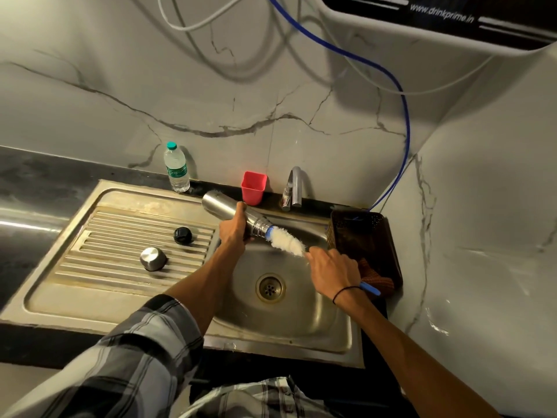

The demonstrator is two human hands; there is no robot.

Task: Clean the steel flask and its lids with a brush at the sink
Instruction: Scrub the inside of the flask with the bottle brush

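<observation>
Left hand (233, 233): I grip the steel flask (233, 212) tilted over the sink (301, 321).
Right hand (331, 267): fingers curled round the brush (287, 240), bristles at the flask mouth.
Lids: black lid (183, 235) and steel lid (153, 258) on the drainboard (120, 224).

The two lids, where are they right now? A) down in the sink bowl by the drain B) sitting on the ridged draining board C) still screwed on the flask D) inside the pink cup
B: the black lid and the steel lid both sit on the ridged draining board, left of the sink bowl and apart from the flask.
</observation>
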